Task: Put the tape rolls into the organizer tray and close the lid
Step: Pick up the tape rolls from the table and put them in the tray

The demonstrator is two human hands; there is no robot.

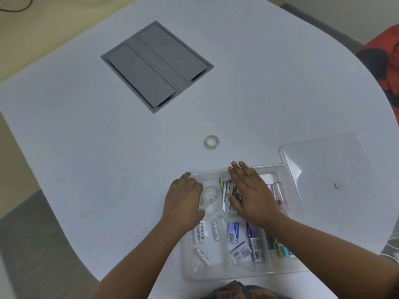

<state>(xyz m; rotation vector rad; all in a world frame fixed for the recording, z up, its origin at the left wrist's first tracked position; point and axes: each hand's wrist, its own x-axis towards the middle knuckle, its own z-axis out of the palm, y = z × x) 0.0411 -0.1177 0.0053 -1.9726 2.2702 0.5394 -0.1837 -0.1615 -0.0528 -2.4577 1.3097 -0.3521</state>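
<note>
A clear plastic organizer tray (287,175) sits near the table's front edge. Its far-left compartment holds clear tape rolls (211,193). My left hand (183,201) rests over that compartment with fingers curled, touching a roll; whether it grips it is unclear. My right hand (250,190) hovers flat with fingers spread above the middle compartment with staplers. One more clear tape roll (211,142) lies alone on the table beyond the tray. The transparent lid (328,167) lies flat on the table to the right of the tray, overlapping its edge.
Batteries (199,233), staple boxes (234,234) and small packets fill the tray's near compartments. A grey cable hatch (156,65) is set into the white table farther back. A red and black object (386,59) sits at the right edge.
</note>
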